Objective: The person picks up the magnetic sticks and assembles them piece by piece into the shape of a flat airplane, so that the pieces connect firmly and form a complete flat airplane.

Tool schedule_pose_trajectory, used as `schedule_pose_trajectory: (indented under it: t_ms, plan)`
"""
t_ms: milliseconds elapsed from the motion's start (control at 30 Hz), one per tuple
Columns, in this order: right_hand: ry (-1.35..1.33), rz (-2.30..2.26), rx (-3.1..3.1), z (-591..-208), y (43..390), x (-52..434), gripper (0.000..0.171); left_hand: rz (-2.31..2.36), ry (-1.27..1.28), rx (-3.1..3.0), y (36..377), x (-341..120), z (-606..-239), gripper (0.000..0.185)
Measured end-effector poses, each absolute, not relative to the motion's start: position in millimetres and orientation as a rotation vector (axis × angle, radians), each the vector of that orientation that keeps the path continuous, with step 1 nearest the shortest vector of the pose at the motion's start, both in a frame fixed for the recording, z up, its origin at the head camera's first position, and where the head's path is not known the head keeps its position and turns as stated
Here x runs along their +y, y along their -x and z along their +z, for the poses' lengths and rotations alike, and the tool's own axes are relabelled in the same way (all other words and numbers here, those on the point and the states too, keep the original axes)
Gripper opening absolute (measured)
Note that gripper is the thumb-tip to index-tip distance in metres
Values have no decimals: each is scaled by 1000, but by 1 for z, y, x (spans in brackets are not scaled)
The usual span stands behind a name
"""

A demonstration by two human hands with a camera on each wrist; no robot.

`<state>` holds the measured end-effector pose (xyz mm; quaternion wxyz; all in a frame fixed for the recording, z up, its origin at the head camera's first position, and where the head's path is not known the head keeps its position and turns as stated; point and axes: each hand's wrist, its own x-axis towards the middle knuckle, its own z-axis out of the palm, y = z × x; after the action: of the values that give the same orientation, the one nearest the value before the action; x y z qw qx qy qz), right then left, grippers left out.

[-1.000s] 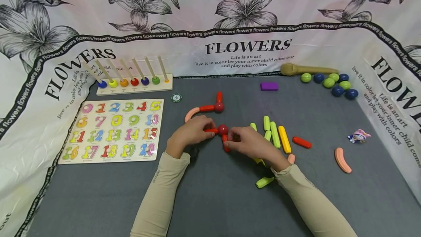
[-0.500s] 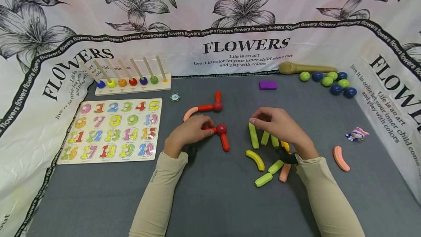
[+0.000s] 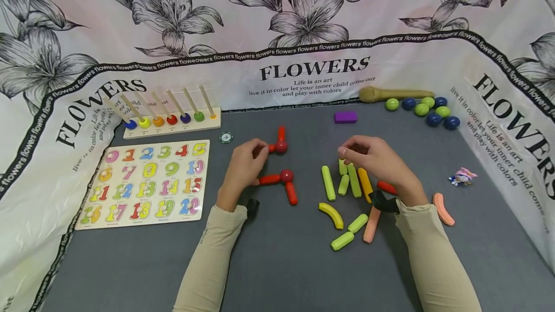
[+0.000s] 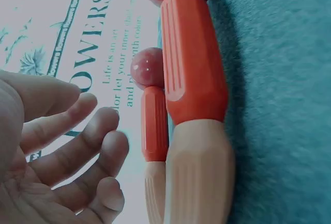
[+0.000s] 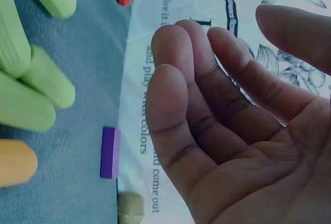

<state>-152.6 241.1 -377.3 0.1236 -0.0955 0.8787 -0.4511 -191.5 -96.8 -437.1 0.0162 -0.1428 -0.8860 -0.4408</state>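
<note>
Two figures of red sticks joined by red balls lie mid-table: the nearer red ball [image 3: 286,176] has a red stick [image 3: 291,193] pointing toward me, and the farther red ball [image 3: 282,146] has one pointing away. A peach piece [image 4: 199,172] continues the nearer figure in the left wrist view. Just left of both figures hovers my left hand [image 3: 244,170], its loosely curled fingers holding nothing. My right hand [image 3: 378,163] hangs over several light green sticks [image 3: 328,183] and a yellow-orange stick [image 3: 364,184]; its fingers are loosely bent around nothing.
Nearer me lie a yellow curved piece [image 3: 331,215] and a peach stick [image 3: 371,225]. A number board [image 3: 143,184] and peg stand [image 3: 173,131] stand left. At the back are a purple block [image 3: 345,117], a wooden stick [image 3: 394,94] and green and blue balls [image 3: 421,109].
My right hand has left the nearer red stick and moved right over the green sticks. My left hand has let go of the nearer figure and shifted slightly away from me. The view has tilted slightly.
</note>
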Motion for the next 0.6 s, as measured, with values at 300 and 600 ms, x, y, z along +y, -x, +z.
schedule_pose_trajectory:
  t_ms: [300,600]
  plan:
    - [123,-1326,2724,-380,185,265,41,-1072,632,-3018,223,-87,-440,41]
    - [-121,-1168,2946,-404,233,308,52,-1124,335,-3127,237,-61,-442,46]
